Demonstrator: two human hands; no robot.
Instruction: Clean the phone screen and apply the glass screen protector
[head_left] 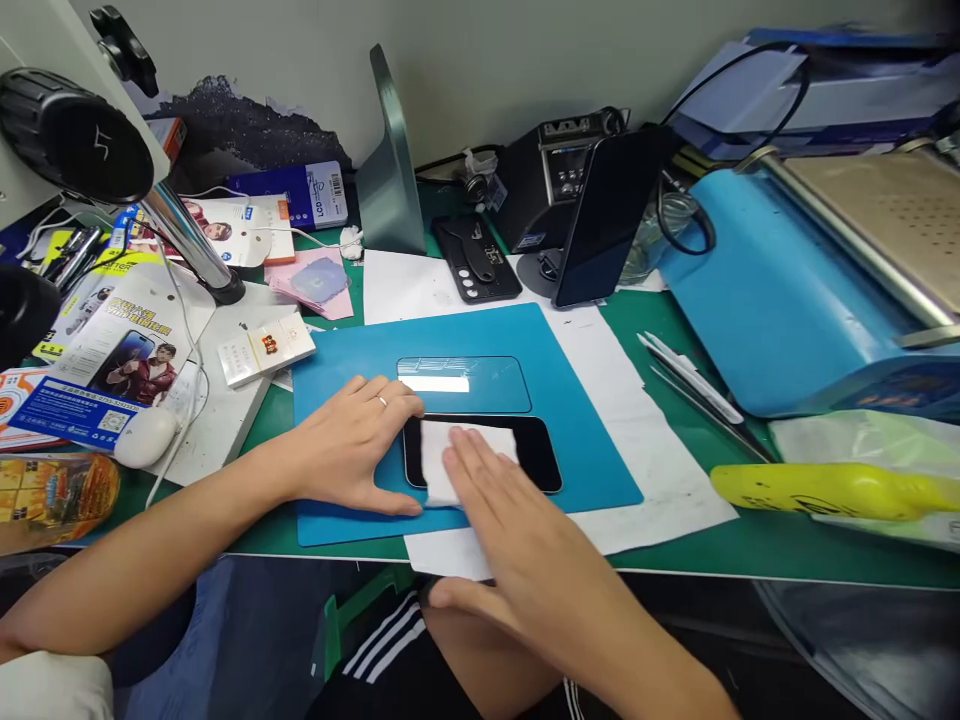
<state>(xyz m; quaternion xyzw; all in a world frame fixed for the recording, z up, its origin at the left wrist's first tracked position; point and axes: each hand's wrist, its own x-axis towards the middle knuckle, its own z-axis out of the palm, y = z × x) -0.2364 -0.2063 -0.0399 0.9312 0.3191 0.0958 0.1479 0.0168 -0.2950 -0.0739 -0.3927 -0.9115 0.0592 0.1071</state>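
Observation:
A smartphone (540, 455) lies screen up on a blue mat (592, 455). My left hand (356, 440) is curved around the phone's left end, fingers at the far edge and thumb by the near edge, bracing it. Under the flat, pressed-together fingers of my right hand (517, 530), a folded white wipe (437, 455) is held down on the screen and covers part of it. Just beyond the phone lies a clear, black-edged screen glass (491, 372), reflecting a bright strip of light.
White paper (637, 460) sticks out beneath the mat. Tweezers (705, 405), a yellow bottle (825, 490) and a blue machine (780, 290) are at right. A dark phone case (476, 258) and a phone on a stand (611, 220) stand behind. Packages and a cigarette box (266, 347) crowd the left.

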